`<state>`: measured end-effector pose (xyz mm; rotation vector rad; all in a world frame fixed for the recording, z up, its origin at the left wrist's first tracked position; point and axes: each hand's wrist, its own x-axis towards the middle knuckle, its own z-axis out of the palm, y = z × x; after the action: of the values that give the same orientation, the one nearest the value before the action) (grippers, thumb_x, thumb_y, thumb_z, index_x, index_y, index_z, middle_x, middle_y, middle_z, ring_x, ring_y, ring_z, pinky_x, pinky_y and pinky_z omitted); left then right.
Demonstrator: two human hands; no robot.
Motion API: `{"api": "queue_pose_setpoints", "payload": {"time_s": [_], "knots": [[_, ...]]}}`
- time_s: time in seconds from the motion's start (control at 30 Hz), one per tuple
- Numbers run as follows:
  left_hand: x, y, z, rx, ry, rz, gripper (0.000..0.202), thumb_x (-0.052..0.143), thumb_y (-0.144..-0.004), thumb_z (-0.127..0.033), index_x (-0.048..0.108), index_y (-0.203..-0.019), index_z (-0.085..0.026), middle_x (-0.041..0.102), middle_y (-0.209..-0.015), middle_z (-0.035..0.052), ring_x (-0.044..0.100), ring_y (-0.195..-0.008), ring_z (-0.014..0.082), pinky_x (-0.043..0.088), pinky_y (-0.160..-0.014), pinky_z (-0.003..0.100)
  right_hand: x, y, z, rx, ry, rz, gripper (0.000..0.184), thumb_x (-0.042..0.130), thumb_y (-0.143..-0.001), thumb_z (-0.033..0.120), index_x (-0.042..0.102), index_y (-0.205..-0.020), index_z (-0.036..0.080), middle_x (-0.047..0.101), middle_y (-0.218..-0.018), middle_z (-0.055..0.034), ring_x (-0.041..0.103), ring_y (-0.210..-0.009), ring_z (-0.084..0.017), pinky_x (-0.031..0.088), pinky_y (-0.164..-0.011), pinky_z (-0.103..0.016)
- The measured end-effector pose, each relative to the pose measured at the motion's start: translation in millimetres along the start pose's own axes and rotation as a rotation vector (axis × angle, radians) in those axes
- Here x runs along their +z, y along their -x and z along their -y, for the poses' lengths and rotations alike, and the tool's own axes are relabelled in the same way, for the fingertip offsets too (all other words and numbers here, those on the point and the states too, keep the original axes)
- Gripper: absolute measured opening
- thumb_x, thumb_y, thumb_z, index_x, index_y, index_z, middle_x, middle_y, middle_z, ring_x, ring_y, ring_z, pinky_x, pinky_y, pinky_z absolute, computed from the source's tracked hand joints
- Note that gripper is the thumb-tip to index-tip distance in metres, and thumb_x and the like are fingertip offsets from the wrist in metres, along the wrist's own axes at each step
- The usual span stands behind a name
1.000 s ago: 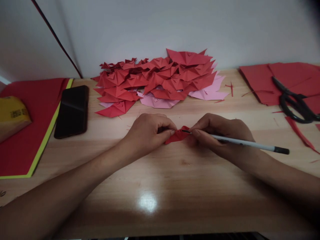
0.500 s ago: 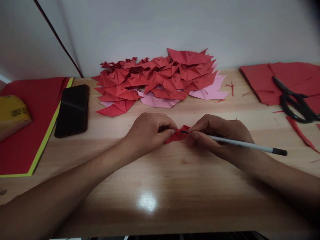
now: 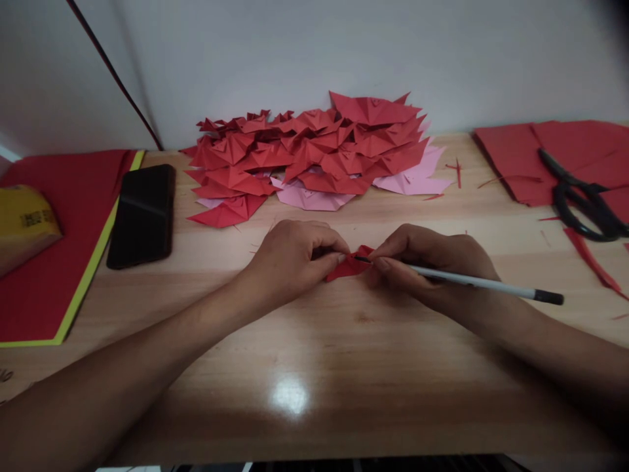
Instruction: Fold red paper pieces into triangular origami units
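Observation:
A small folded red paper piece point(image 3: 346, 267) lies on the wooden table between my hands. My left hand point(image 3: 301, 257) pinches its left end between thumb and fingertips. In my right hand point(image 3: 432, 262) is a slim pen point(image 3: 484, 280) with a pale grey barrel and a black end. Its dark tip touches the upper face of the folded paper, and the right fingertips sit close against the paper's right side. Fingers cover both ends of the paper, so any marks on it cannot be made out.
Folded red and pink paper pieces point(image 3: 314, 154) are heaped against the wall. Black scissors point(image 3: 582, 200) rest on red sheets point(image 3: 506, 154) at right, near paper scraps point(image 3: 594, 263). On the left are a black phone point(image 3: 141, 216), red and yellow sheets point(image 3: 63, 275) and a yellow packet point(image 3: 27, 226).
Hardly anything differs. Both hands keep their places, with the pen tip still on the folded paper. The whole view has shifted very slightly.

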<state>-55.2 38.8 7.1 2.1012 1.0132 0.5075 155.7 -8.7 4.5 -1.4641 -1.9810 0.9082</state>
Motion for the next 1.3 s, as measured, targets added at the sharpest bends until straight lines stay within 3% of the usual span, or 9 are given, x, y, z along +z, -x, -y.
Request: {"api": "queue_pose_setpoints", "payload": {"time_s": [0.87,1.03,1.17,1.3], "knots": [[0.8,-0.3,0.2,0.005,0.013,-0.007,0.019,0.058,-0.078,-0.009,0.075,-0.079,-0.017,0.069,-0.07,-0.0009,0.059,-0.066,0.0102,0.04,-0.061,0.021,0.6,0.7,-1.3,-0.005,-0.032,-0.013,0.016,0.061,-0.086,0.04,0.064,-0.082,0.024,0.071,-0.068,0.0018,0.06,-0.054,-0.011,0.044,-0.047,-0.022],[0.8,-0.5,0.1,-0.004,0.022,0.006,0.019,0.058,-0.077,-0.007,0.074,-0.08,-0.016,0.069,-0.071,-0.0008,0.059,-0.065,0.0098,0.04,-0.061,0.021,-1.1,2.6,-2.0,0.01,-0.115,-0.145,0.013,0.063,-0.086,0.037,0.062,-0.082,0.024,0.066,-0.065,0.0018,0.057,-0.053,-0.012,0.043,-0.047,-0.024],[1.1,0.4,3.1,0.0,0.031,0.004,0.018,0.058,-0.078,-0.008,0.074,-0.082,-0.016,0.069,-0.069,-0.0008,0.058,-0.064,0.0097,0.04,-0.06,0.021,-1.9,-1.6,-7.7,-0.074,-0.187,-0.308,0.015,0.059,-0.089,0.039,0.061,-0.096,0.026,0.067,-0.08,-0.0002,0.061,-0.07,-0.015,0.048,-0.062,-0.028],[1.1,1.3,6.1,0.019,0.046,0.01,0.017,0.058,-0.079,-0.01,0.074,-0.084,-0.016,0.067,-0.069,-0.0008,0.058,-0.064,0.01,0.04,-0.061,0.02,-3.4,-7.4,-12.4,-0.074,-0.034,-0.233,0.025,0.05,-0.093,0.042,0.065,-0.1,0.024,0.069,-0.099,-0.0037,0.063,-0.087,-0.018,0.049,-0.073,-0.029]]}}
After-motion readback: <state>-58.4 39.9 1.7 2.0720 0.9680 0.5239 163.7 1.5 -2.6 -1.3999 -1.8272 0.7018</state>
